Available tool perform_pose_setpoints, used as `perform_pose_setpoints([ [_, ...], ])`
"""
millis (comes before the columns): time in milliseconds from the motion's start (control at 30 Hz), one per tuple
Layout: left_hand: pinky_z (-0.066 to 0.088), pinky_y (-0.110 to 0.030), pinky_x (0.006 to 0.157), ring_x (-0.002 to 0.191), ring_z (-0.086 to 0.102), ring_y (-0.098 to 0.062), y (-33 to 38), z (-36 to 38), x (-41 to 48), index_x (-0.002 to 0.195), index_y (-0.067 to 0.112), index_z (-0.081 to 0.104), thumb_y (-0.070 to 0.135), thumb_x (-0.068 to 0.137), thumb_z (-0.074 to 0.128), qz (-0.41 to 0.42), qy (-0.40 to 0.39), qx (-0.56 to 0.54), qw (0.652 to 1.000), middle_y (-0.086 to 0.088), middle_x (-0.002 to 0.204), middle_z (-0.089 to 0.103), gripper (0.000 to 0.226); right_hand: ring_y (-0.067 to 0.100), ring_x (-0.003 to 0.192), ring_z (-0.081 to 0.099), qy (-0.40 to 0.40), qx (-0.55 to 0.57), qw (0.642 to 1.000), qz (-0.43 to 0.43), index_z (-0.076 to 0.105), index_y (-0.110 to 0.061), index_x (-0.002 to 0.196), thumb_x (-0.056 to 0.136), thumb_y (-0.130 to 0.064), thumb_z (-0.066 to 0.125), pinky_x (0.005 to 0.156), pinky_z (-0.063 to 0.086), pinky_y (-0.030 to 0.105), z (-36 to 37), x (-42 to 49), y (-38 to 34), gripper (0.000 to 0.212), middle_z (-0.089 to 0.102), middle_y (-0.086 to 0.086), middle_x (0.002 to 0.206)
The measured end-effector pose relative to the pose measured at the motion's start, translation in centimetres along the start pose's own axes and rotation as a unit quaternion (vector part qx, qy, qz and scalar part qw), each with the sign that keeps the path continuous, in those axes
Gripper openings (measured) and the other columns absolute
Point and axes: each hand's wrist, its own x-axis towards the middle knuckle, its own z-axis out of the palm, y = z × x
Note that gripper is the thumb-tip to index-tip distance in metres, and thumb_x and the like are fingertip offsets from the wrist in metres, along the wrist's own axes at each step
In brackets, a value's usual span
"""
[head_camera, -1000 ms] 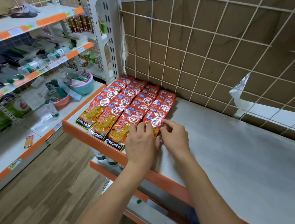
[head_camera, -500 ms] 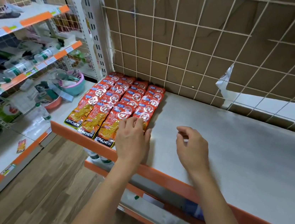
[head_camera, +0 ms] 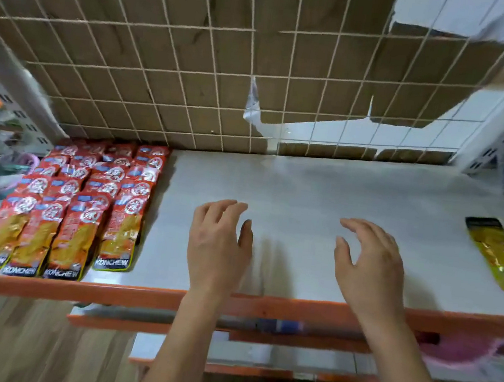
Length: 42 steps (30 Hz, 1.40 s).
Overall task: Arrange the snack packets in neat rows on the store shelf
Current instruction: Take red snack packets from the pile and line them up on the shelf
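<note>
Red-and-orange foil snack packets (head_camera: 78,201) lie in four overlapping rows at the left end of the pale grey store shelf (head_camera: 307,191); that block looks finished. A yellow foil packet (head_camera: 500,253) near the right edge lies loose. The left hand (head_camera: 218,244) and right hand (head_camera: 371,266) hover mid-shelf, fingers loosely spread, empty. A white wire grid (head_camera: 197,57) over brown cardboard backs the shelf.

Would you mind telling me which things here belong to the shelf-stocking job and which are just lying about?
Job: red KONCHEW packets in rows, yellow packet, shelf, left hand, right hand, both empty.
Lying about: wire grid, torn cardboard, pink item below.
</note>
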Motion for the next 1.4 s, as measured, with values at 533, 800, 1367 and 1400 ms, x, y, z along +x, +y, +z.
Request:
perform_pose_setpoints([
  [533,0.046,-0.033,0.085,0.104,0.055,-0.028,25.9,15.4,1.8,0.108,0.015,0.069,0.016,0.082,0.070,0.107,-0.153,-0.091,0.978,-0.001,0.108,0.067,0.026,0.032,0.113,0.050,0.077,-0.038,0.982,0.170,0.061,-0.007,0.118,0.088,-0.011,0.059,0.091,0.039,0.036,-15.7,5.9,23.0,0.030,0.060,0.013,0.120],
  [800,0.037,-0.035,0.097,0.124,0.040,-0.026,38.1,21.8,3.2,0.136,0.019,0.047,0.027,0.091,0.057,0.167,-0.302,-0.078,0.935,-0.004,0.133,0.051,0.047,0.035,0.127,0.039,0.016,-0.096,0.962,0.255,0.044,-0.011,0.135,0.089,-0.012,0.059,0.096,0.041,0.047,-21.0,10.8,33.6,0.048,0.046,0.013,0.137],
  [1367,0.044,-0.028,0.068,0.098,0.062,-0.026,50.2,31.2,5.9,0.113,0.012,0.060,0.030,0.087,0.064,0.010,-0.381,-0.122,0.917,-0.006,0.102,0.066,0.032,0.031,0.124,0.040,-0.008,-0.104,0.960,0.260,0.052,-0.018,0.128,0.085,-0.019,0.059,0.102,0.031,0.042,-22.2,13.3,37.6,0.043,0.046,0.008,0.131],
  [1400,0.045,-0.028,0.068,0.095,0.063,-0.024,50.2,30.9,5.9,0.111,0.013,0.063,0.026,0.086,0.064,0.006,-0.385,-0.139,0.912,-0.004,0.096,0.065,0.028,0.032,0.123,0.040,-0.007,-0.095,0.961,0.260,0.052,-0.017,0.128,0.086,-0.019,0.059,0.102,0.032,0.042,-22.3,13.3,37.5,0.043,0.046,0.009,0.130],
])
